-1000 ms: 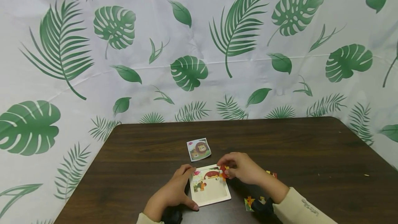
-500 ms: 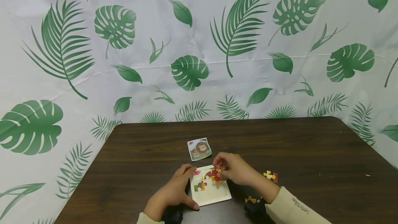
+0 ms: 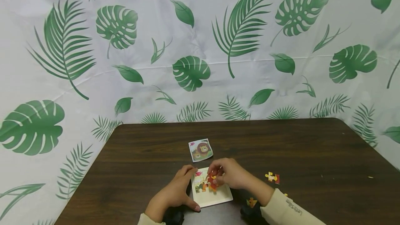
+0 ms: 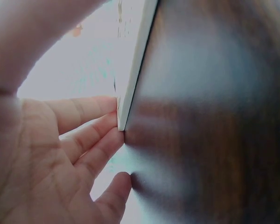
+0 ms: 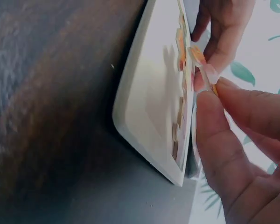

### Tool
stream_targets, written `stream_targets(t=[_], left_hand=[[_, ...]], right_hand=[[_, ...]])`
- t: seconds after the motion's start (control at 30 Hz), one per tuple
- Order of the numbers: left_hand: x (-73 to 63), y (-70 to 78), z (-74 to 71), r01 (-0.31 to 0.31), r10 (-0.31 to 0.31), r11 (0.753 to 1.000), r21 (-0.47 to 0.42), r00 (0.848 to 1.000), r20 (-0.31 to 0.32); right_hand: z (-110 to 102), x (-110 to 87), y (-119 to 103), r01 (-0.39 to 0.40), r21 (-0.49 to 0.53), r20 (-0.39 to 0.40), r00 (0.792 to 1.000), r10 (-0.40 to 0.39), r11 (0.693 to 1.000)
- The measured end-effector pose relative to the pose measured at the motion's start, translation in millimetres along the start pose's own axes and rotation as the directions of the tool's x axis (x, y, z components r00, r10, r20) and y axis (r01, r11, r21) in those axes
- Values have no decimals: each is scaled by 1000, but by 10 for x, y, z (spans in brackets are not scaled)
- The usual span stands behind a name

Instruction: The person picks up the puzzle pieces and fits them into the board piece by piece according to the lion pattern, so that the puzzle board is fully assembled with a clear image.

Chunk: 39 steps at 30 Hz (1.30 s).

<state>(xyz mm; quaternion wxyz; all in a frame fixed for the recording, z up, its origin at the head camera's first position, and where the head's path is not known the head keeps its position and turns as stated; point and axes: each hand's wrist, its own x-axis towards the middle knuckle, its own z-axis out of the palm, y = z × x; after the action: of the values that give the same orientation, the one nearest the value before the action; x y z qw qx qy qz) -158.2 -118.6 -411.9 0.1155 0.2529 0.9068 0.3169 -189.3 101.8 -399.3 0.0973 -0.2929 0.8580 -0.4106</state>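
Note:
A square wooden puzzle board (image 3: 220, 198) lies in front of me, with several pieces fitted along its far and left sides. My left hand (image 3: 171, 192) holds the board by its left side, thumb at the near corner and fingertips (image 4: 113, 119) against the edge at the far one. Between thumb and fingers, my right hand (image 3: 230, 173) pinches a red and orange puzzle piece (image 5: 203, 65). In the right wrist view that piece is tilted and raised over the board. The near and right part of the board shows bare pale wood.
Behind the board lies a picture card (image 3: 200, 150) with a lion on it. Loose puzzle pieces (image 3: 273, 177) lie on the dark wooden table (image 3: 150, 148) to the right, some partly hidden by my right forearm. A leaf-patterned cloth (image 3: 193, 107) hangs behind the table.
My right hand has moved left and a little nearer, carrying the puzzle piece from the board's far right corner toward its middle. The left hand has stayed put.

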Motion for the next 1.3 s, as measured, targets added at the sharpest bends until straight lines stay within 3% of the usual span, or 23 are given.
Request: stream_targets(t=[0.83,1.3], left_hand=[[-6,0,0,-4,4,1000,-8,1000,4],[-4,-10,7,-3,3,1000,-7,1000,-1]], right_hand=[[144,49,-1,-42,-70,-61,997,37,997],[208,73,-59,-70,-140,-150,987,48,988]])
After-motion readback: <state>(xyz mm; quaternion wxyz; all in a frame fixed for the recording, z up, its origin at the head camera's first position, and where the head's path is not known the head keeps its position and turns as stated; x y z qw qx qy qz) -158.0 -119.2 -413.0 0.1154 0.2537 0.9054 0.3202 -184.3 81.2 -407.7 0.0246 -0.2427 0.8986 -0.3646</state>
